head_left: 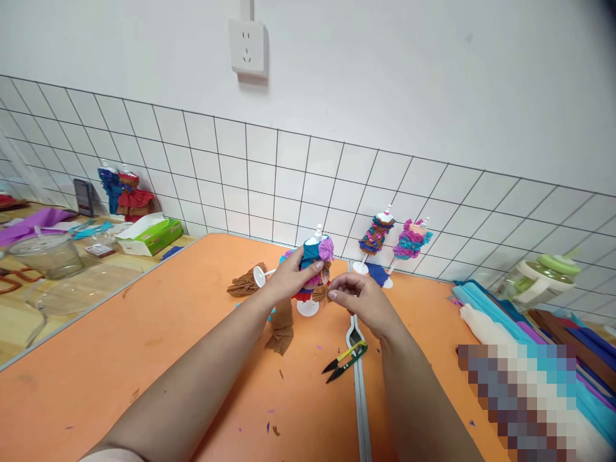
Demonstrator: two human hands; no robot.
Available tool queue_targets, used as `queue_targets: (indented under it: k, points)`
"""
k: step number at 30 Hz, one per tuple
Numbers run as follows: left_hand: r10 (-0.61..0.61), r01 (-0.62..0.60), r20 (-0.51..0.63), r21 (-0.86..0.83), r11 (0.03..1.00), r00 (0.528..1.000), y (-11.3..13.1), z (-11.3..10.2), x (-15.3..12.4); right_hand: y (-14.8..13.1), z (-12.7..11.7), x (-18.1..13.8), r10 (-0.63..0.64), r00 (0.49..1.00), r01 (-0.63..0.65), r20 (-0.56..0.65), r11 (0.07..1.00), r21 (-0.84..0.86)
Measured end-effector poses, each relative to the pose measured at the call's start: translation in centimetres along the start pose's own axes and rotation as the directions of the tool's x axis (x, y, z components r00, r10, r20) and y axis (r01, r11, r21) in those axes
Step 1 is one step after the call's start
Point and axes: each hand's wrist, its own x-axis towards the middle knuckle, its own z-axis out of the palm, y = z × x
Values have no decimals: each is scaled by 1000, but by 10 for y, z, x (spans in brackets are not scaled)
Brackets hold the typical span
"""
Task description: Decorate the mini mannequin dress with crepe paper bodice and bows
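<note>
My left hand [287, 277] is wrapped around a small white mannequin stand [312, 269] dressed in blue, pink and red crepe-paper ruffles, holding it upright on the orange table [144, 359]. My right hand [360, 301] is beside it, fingers pinched on a small brown paper ruffle [320, 293] at the figure's lower side. A pair of thread snips [347, 357] lies on the table just under my right wrist.
Two finished dressed figures [376, 234] [412, 240] stand by the tiled wall. Brown crepe paper pieces [246, 281] lie left of the figure. Rolled crepe sheets [500, 314] are stacked at right, a lidded jar [539, 276] behind them. A tissue box [150, 235] and glass bowls [48, 255] sit on the left table.
</note>
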Motion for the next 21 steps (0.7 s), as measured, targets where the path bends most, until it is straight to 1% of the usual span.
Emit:
queue_targets:
  k: [2, 3, 4, 5, 6, 7, 8, 9, 10, 11, 13, 15, 16, 17, 19, 21]
  points:
    - [3, -2, 19, -61, 998, 1000, -2, 0, 0, 0, -12, -1, -12, 1000, 11, -14, 999, -52]
    - [7, -2, 40, -111, 994, 999, -3, 0, 0, 2, -19, -2, 1, 1000, 0, 10, 996, -91]
    - [14, -3, 60, -170, 986, 998, -4, -1, 1, 5, -26, -3, 30, 997, -20, 66, 990, -142]
    - [27, -8, 77, -229, 973, 997, -5, -1, 1, 9, -32, -3, 71, 985, -39, 156, 979, -201]
    - [42, -15, 90, -281, 960, 995, -6, -1, 2, 14, -37, -4, 133, 956, -62, 261, 962, -265]
    - [58, -23, 100, -319, 947, 993, -7, -2, 3, 20, -39, -4, 215, 908, -93, 360, 940, -328]
    - [72, -31, 106, -343, 939, 992, -8, -2, 4, 27, -38, -4, 302, 849, -127, 433, 913, -387]
    - [83, -39, 109, -353, 935, 991, -9, -2, 5, 34, -35, -3, 387, 790, -164, 476, 881, -443]
    - [92, -47, 111, -353, 934, 990, -10, -2, 6, 41, -30, -2, 437, 753, -186, 492, 859, -477]
    - [98, -53, 113, -350, 935, 989, -11, -2, 6, 47, -22, 0, 467, 733, -201, 495, 844, -498]
    - [100, -64, 90, -341, 938, 991, -12, -2, 7, 57, -7, 3, 511, 716, -229, 476, 815, -532]
    - [95, -85, 20, -310, 947, 995, -12, -2, 6, 60, 3, 5, 557, 715, -260, 423, 773, -578]
    - [96, -98, -22, -289, 952, 995, -12, -3, 6, 59, 5, 5, 571, 725, -270, 386, 751, -603]
    - [99, -111, -56, -270, 956, 993, -12, -3, 5, 55, 4, 4, 574, 745, -275, 340, 729, -627]
    - [111, -128, -77, -264, 956, 991, -11, -5, 5, 41, -3, 2, 538, 810, -268, 232, 693, -669]
    - [128, -134, -40, -311, 941, 991, -10, -7, 4, 22, -11, -3, 442, 892, -252, 100, 668, -700]
